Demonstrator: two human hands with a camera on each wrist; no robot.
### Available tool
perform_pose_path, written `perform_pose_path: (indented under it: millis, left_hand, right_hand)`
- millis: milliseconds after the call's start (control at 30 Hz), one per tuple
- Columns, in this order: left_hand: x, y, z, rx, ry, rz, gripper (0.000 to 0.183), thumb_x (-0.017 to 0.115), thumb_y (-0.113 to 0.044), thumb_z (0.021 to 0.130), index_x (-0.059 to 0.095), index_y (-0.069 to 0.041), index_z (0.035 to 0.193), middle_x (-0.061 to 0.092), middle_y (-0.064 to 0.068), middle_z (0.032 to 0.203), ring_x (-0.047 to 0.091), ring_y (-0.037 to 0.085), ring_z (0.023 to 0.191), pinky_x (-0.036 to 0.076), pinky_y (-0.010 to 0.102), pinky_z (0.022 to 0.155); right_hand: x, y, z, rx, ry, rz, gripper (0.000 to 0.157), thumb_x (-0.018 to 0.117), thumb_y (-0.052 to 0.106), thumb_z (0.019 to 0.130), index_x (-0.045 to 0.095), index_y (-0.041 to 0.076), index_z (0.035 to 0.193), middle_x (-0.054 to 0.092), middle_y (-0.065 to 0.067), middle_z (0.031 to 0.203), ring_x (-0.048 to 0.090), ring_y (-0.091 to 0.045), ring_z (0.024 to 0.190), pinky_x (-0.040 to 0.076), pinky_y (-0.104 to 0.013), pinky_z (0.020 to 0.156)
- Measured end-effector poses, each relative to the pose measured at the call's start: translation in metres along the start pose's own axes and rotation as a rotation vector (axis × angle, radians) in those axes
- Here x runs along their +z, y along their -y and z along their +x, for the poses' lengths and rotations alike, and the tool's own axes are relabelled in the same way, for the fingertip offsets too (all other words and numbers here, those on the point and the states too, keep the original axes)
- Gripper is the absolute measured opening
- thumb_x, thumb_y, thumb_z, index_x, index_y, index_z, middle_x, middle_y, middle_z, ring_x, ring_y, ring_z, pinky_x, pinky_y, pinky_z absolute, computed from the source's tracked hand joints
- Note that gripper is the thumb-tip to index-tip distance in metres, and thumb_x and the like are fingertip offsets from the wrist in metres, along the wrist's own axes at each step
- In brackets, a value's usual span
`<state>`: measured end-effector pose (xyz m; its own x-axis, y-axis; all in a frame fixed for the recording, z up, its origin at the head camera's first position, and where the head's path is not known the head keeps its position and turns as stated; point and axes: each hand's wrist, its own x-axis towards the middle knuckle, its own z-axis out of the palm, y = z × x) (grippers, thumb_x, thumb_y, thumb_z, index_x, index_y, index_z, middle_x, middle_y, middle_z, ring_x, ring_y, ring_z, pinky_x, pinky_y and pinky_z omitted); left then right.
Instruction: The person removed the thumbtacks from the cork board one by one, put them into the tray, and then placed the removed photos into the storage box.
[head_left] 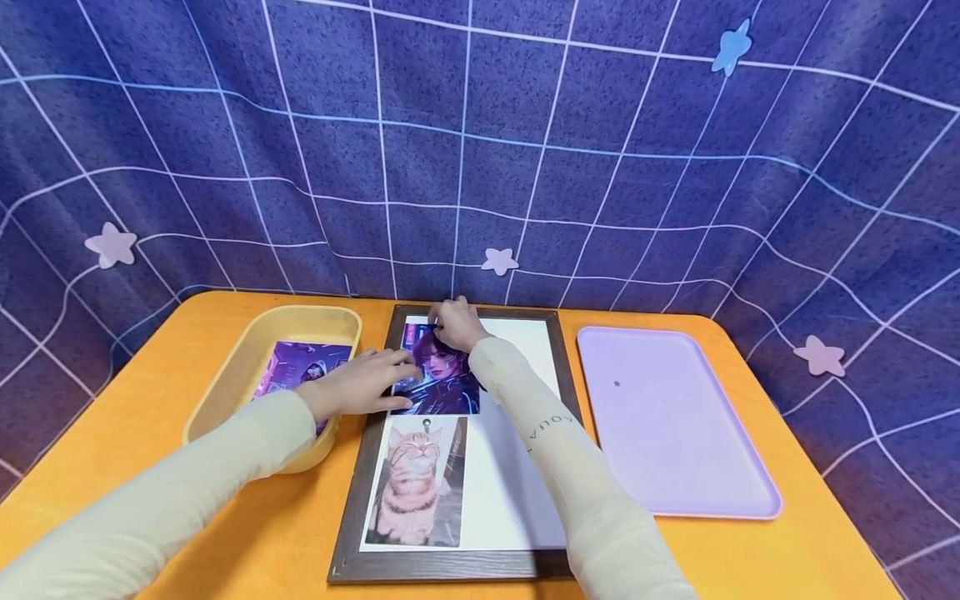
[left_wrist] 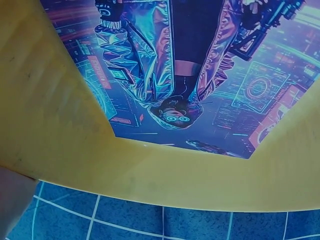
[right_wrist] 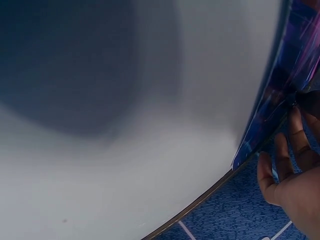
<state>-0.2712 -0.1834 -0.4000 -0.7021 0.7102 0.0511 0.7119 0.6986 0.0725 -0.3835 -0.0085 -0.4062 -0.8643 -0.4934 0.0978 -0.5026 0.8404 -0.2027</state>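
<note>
A framed white board [head_left: 525, 467] lies on the table. On its upper left is a purple and blue portrait picture [head_left: 442, 392]; below is a cat photo [head_left: 412, 492] with a small silver push pin [head_left: 427, 423] at its top. My left hand [head_left: 367, 382] rests over the portrait's left edge, fingers loosely extended. At the portrait's top edge my right hand [head_left: 459, 323] has bent fingers. In the right wrist view, the right hand [right_wrist: 295, 175] pinches at the picture's edge; a small dark push pin seems to sit between the fingertips, mostly hidden.
A yellow bin [head_left: 217, 400] on the left holds another picture [left_wrist: 175, 75] of a hooded figure. To the right lies a purple tray [head_left: 675, 433] with a small dark piece [head_left: 617, 384] on it. Behind the orange table [head_left: 255, 533] hangs a blue grid-patterned curtain [head_left: 420, 167].
</note>
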Motion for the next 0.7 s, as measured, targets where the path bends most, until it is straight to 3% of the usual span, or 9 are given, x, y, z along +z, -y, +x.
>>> perform_pose_path:
  millis: [300, 700]
  left_hand:
    - [0.0016, 0.0009, 0.0001, 0.014, -0.017, 0.009, 0.034, 0.061, -0.04, 0.085, 0.061, -0.02, 0.112, 0.054, 0.004, 0.115, 0.054, 0.024, 0.103, 0.043, 0.049, 0.084]
    - [-0.0017, -0.0022, -0.0005, 0.003, -0.005, -0.005, 0.033, 0.062, -0.038, 0.085, 0.061, -0.019, 0.112, 0.054, 0.005, 0.115, 0.054, 0.024, 0.103, 0.043, 0.049, 0.084]
  right_hand:
    - [0.0028, -0.0014, 0.0015, -0.04, -0.006, -0.006, 0.022, 0.061, 0.011, 0.082, 0.066, 0.016, 0.103, 0.064, -0.003, 0.103, 0.051, -0.026, 0.101, 0.04, -0.044, 0.089]
    - [-0.0016, -0.0008, -0.0014, -0.016, -0.003, 0.016, 0.021, 0.062, 0.015, 0.083, 0.066, 0.017, 0.103, 0.062, -0.002, 0.1, 0.049, -0.026, 0.104, 0.04, -0.042, 0.09]
